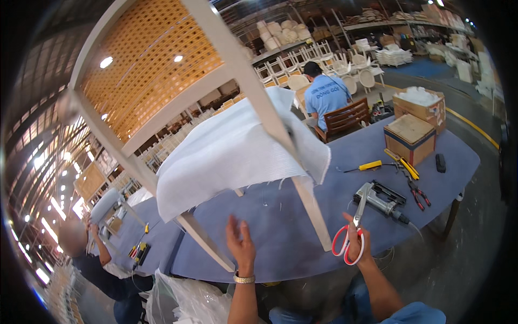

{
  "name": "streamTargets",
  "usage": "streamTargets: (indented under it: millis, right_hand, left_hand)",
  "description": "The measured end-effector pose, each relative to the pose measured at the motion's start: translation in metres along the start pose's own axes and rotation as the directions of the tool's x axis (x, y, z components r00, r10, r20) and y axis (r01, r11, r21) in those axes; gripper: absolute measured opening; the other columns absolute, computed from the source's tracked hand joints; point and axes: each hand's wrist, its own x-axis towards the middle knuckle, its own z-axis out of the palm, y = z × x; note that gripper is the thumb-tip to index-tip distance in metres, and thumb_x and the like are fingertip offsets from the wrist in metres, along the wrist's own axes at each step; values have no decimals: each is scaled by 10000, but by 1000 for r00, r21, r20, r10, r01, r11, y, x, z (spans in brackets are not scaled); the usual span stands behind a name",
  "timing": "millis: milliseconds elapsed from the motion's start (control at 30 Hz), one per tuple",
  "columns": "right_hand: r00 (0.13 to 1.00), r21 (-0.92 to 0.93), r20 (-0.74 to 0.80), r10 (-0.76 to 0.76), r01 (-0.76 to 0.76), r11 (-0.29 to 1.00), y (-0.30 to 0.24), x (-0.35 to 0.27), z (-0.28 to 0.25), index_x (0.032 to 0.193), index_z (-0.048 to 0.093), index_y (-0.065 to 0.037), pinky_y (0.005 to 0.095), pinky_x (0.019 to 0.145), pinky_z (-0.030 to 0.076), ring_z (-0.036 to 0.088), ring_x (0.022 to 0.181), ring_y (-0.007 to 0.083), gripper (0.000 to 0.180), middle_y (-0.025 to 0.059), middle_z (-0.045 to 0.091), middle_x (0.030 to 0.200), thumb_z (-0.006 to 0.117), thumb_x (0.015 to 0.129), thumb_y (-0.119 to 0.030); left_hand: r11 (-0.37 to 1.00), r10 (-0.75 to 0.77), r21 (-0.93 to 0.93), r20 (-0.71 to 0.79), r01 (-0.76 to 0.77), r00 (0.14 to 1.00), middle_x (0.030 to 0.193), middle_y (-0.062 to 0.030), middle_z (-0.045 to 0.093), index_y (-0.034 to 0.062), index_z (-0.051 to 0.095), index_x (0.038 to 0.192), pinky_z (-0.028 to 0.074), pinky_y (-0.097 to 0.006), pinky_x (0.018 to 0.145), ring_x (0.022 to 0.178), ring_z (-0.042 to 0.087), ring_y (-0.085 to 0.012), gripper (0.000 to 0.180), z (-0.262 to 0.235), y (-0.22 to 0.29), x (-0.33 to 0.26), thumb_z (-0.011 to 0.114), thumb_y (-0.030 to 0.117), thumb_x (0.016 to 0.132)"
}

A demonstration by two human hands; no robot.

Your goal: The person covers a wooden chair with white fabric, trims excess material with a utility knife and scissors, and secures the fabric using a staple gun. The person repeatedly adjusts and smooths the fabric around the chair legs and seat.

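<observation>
A pale wooden chair (314, 213) with a woven cane back (154, 70) stands tilted in view on the blue-grey covered table (259, 221). White fabric (232, 156) is draped over its seat, with loose threads along the cut edge. Below that edge, between two chair legs, my left hand (241, 245) is raised with fingers apart and nothing in it. To the right of the chair, my right hand (357, 244) grips red-and-white-handled scissors (362, 202), blades pointing up and away.
Right of the scissors lie a pneumatic stapler (380, 203), pliers (417, 193), a yellow-handled tool (370, 166) and a black object (441, 163). Cardboard boxes (410, 143) stand behind them. Clear plastic (186, 299) hangs by the near edge. Other people work at left and beyond.
</observation>
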Motion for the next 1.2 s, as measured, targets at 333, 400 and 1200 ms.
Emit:
streamTargets:
  millis: [333,400,1200]
  right_hand:
    - [941,3,299,-156,162,987,-92,36,-2,1441,476,-88,307,610,504,621,620,117,663,45,603,679,760,858,-222]
    - [929,132,340,-142,103,986,-104,41,-1,1417,509,-98,288,628,496,596,641,97,664,26,603,701,799,833,-229]
    - [771,371,636,41,-351,860,-68,56,44,1305,524,-74,242,565,447,502,602,88,560,12,520,760,459,1017,-549]
  left_hand:
    - [30,280,-826,547,563,789,1279,-74,632,83,530,1346,530,-379,912,1102,643,-231,581,109,98,63,493,547,998]
    - [155,-14,-851,507,502,862,1205,-65,650,70,524,1335,546,-355,824,1008,659,-214,510,120,135,61,530,460,1007]
    - [717,-148,-585,403,379,903,1005,-85,676,-14,614,1165,488,-271,603,817,631,-149,329,115,139,61,750,112,892]
